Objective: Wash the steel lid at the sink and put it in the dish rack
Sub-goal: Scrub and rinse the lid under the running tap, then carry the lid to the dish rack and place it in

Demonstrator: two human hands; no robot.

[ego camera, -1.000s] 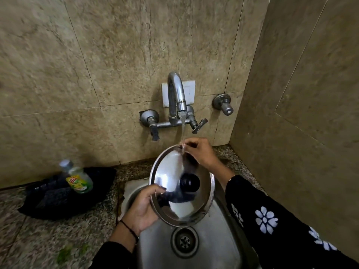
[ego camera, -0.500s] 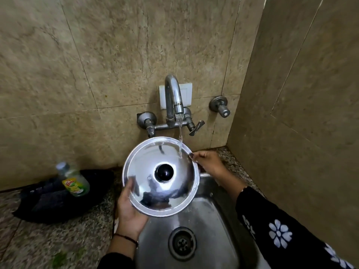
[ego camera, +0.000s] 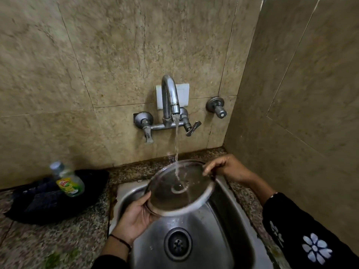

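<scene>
The round steel lid (ego camera: 171, 199) is held nearly flat over the steel sink (ego camera: 223, 220), its hollow underside facing up. Water from the tap (ego camera: 171, 98) falls onto the lid's centre. My left hand (ego camera: 134, 216) grips the lid's near left rim. My right hand (ego camera: 227, 167) holds the far right rim with its fingertips. The lid's black knob is hidden underneath. No dish rack is in view.
A dish soap bottle (ego camera: 68, 181) stands on a dark cloth (ego camera: 48, 202) on the granite counter to the left. The sink drain (ego camera: 177, 243) lies below the lid. Tiled walls close in behind and on the right, with a separate valve (ego camera: 216, 106) by the corner.
The lid has been turned over from knob side facing me to underside up, and lowered flatter under the stream. My right hand shifted to the far right rim.
</scene>
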